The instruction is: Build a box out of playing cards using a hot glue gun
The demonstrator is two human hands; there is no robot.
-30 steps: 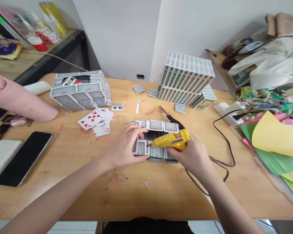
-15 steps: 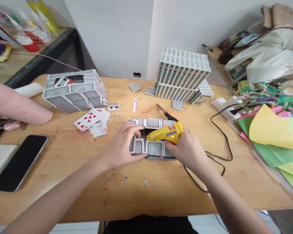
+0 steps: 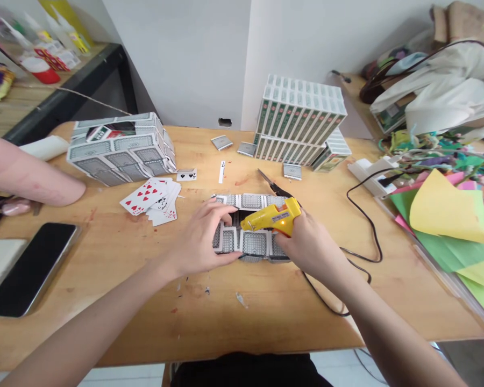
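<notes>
In front of me on the table lies a box covered with playing cards (image 3: 255,244), grey patterned backs outward, with a dark opening along its top. My left hand (image 3: 204,236) grips its left end, thumb on the near side and fingers on the far side. A yellow hot glue gun (image 3: 271,217) with a lit orange light is held in my right hand (image 3: 306,236). Its nozzle points left, over the opening, close to my left fingers. Whether the nozzle touches a card I cannot tell. Scissors (image 3: 280,191) lie just behind the box.
Loose playing cards (image 3: 145,196) and a larger card-covered box (image 3: 121,150) are at the left. Stacked card packs (image 3: 302,121) stand at the back. A phone (image 3: 32,269) lies front left. The black cord (image 3: 377,236) loops at right near coloured paper (image 3: 447,209).
The glue gun has shifted very slightly left relative to the box. My left hand keeps its grip on the box. The whole view has moved a little.
</notes>
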